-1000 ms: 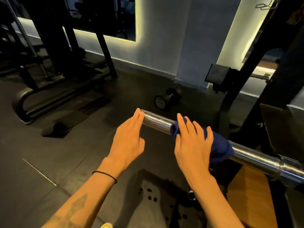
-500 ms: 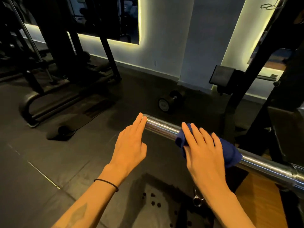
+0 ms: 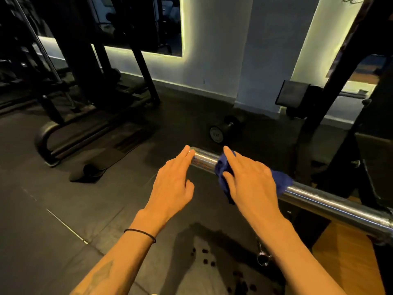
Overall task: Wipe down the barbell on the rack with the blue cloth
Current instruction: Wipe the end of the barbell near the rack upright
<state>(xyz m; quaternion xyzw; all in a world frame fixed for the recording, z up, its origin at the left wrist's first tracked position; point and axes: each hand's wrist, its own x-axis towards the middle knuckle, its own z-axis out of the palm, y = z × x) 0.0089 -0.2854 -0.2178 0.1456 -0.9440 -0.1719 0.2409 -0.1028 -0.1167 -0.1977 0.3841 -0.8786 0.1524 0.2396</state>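
A chrome barbell sleeve (image 3: 331,203) runs from the middle of the view down to the right edge, where it meets the black rack (image 3: 350,67). The blue cloth (image 3: 222,167) is draped over the sleeve near its free end. My right hand (image 3: 248,179) lies flat on the cloth with straight fingers, pressing it onto the bar. My left hand (image 3: 172,179) is flat too, and its fingertips touch the bare tip of the sleeve just left of the cloth.
A black dumbbell (image 3: 223,129) lies on the dark rubber floor beyond the bar's end. A black machine frame (image 3: 49,141) stands at the left. A small metal clip (image 3: 262,255) hangs below my right forearm. Wooden platform boards (image 3: 344,260) show at the lower right.
My right hand has slid the cloth along the sleeve toward its free end, closing the gap to my left hand. The left hand has stayed at the tip.
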